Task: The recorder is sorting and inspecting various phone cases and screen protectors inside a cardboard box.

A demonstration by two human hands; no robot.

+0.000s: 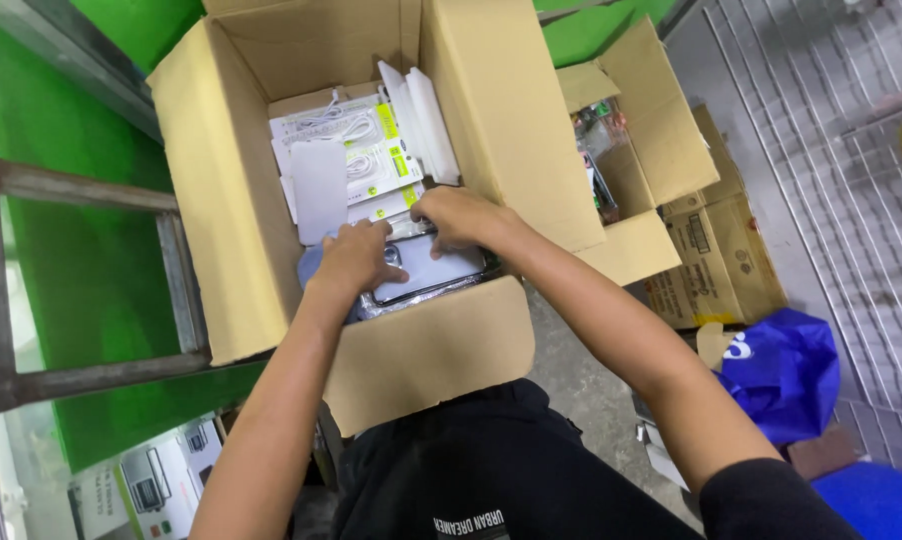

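Green panels and a grey concrete floor frame a large open cardboard box (pixel 241 200) that stands just in front of the person, its flaps folded outward. Inside it, at the near end, the left hand (pixel 356 258) lies palm down with its fingers curled over the left part of a clear-wrapped phone case (pixel 433 272), gripping its left edge. The right hand (pixel 461 218) comes in from the right and bends over the far right corner of the same case, fingertips pressed down on it, so both hands have hold of the one piece. The case is pale lavender-grey under glossy plastic, and it lies flat on top of other wrapped pieces at the near inner wall of the box; its long axis runs left to right in the scene, tilted slightly so that the right end sits a little nearer, and what looks like the camera cut-out end points left, under the left hand. Just beyond the hands, a plain white flat pack (pixel 319 190) rests on white cable packages (pixel 356 140) with yellow-green labels, and a few white sleeves (pixel 421 120) stand on edge against the far right wall. To the right of the large box, touching it, is a smaller open carton (pixel 651 140) with packaged goods inside, then a closed printed carton (pixel 721 260), and nearer, a blue bag (pixel 786 370) on the floor. A rusty metal frame (pixel 11 290) stands to the left.
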